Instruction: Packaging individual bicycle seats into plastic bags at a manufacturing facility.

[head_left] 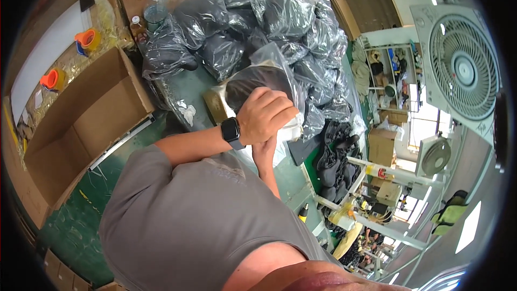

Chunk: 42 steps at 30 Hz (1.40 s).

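The left hand point(267, 110), wearing a dark watch point(231, 132), lies at a clear plastic bag point(257, 82) with dark contents, the right hand point(264, 155) directly beneath it and its grip partly hidden. Relative to the hands, bagged dark items point(283, 15) are heaped at 12 o'clock, with an open cardboard box point(102, 105) at 9 o'clock. Black shoes point(329, 175) lie at 4 o'clock.

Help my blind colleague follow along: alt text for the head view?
A person in grey has left grip over right grip at a dark-filled clear plastic bag, near a heap of similar bags; an open cardboard box sits left.
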{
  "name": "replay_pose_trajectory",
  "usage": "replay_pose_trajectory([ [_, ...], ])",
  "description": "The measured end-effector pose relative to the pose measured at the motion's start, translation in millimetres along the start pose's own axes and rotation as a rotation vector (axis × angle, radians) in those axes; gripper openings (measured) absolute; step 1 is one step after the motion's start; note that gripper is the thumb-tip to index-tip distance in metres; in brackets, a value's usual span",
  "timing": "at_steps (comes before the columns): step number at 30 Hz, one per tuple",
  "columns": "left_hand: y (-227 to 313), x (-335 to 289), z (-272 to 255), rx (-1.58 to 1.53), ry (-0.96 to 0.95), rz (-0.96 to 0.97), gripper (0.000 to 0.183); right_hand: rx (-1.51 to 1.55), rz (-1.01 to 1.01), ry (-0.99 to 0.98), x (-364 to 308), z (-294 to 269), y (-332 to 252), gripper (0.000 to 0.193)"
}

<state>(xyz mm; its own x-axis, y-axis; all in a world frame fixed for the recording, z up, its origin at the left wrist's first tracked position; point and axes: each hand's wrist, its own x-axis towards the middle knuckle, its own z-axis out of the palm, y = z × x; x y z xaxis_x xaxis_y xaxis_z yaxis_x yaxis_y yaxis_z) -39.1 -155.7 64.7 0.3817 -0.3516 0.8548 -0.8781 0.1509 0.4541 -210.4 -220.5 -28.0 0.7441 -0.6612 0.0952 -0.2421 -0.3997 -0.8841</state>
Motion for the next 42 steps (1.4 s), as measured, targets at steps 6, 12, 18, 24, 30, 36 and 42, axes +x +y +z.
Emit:
replay_pose_trajectory([
  [6, -28.5, 19.6, -58.3, -0.192, 0.166, 0.368, 0.021, -0.003, -0.080, 0.184, 139.9, 43.3, -0.2, 0.061],
  [12, -35.7, -10.9, -81.4, -0.167, -0.092, 0.204, 0.026, -0.588, -0.382, 0.120, 309.3, 88.5, -36.5, 0.070],
  [18, -54.3, -60.8, -124.8, -0.018, -0.236, -0.048, 0.029, -0.136, -0.151, -0.246, 200.2, 144.0, 15.0, 0.040],
  [24, -65.5, -61.4, -101.2, -0.043, -0.356, -0.254, 0.024, 0.327, 0.673, -0.430, -15.1, 61.4, 11.9, 0.033],
  [30, -30.1, -51.3, 9.4, -0.180, -1.010, 0.004, 0.036, 0.451, 0.985, 0.040, -169.2, -31.8, 135.7, 0.037],
  [36, 59.5, -127.3, 133.9, -0.210, -1.572, 0.280, 0.041, -0.332, 0.977, 0.343, -284.6, -114.0, 223.0, 0.049],
  [42, 191.0, -195.8, 208.0, -0.505, -1.838, 0.323, 0.053, 0.593, 1.010, 0.697, -344.4, -194.1, 343.4, 0.046],
])
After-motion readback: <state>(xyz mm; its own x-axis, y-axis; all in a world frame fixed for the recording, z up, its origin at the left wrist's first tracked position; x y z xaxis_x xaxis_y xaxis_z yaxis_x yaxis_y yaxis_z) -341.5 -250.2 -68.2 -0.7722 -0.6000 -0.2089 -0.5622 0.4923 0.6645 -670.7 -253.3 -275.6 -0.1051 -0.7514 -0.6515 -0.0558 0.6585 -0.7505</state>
